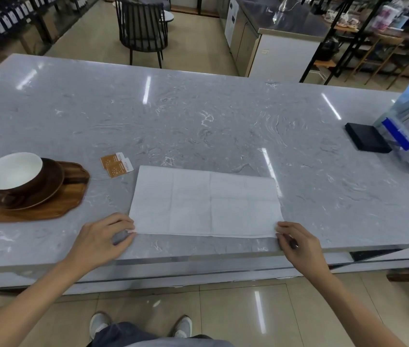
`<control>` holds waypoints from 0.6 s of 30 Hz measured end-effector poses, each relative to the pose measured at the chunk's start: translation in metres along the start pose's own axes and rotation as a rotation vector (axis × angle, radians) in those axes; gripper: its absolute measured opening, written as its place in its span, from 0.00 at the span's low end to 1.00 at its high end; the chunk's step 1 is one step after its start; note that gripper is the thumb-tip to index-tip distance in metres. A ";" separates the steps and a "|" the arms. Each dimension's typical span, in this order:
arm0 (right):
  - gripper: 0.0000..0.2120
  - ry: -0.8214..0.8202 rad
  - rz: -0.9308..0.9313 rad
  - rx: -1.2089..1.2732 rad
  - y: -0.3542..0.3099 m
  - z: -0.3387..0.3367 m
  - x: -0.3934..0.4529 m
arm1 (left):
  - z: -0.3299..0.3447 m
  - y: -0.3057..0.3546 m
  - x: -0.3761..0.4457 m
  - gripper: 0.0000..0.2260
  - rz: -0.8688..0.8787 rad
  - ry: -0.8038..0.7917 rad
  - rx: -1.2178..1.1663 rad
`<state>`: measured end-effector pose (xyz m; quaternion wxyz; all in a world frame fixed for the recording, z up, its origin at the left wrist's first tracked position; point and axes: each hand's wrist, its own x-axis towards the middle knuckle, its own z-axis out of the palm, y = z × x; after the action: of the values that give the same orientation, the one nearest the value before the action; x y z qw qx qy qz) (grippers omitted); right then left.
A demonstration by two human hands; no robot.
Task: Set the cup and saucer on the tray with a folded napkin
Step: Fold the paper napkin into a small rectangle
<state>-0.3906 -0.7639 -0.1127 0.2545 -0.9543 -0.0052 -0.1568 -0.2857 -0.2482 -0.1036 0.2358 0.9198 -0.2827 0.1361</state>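
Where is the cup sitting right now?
The cup sits on its brown saucer on the wooden tray, at the left edge of the head view, left of the spread napkin.

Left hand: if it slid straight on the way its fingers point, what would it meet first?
The left hand points right along the near edge, fingertips already pinching the napkin corner. Going on, it would likely cross the napkin toward the right hand.

open marble counter (198,116) beyond napkin (206,204), sachets (117,165) beside tray (73,194), black box (366,140) far right
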 end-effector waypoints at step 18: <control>0.10 -0.027 0.021 -0.081 -0.012 -0.009 -0.010 | -0.003 0.006 0.008 0.15 -0.070 -0.063 0.054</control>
<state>-0.4035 -0.7573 -0.1027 0.2175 -0.9658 0.0075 -0.1412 -0.2831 -0.2552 -0.0957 0.2064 0.9390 -0.2537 0.1064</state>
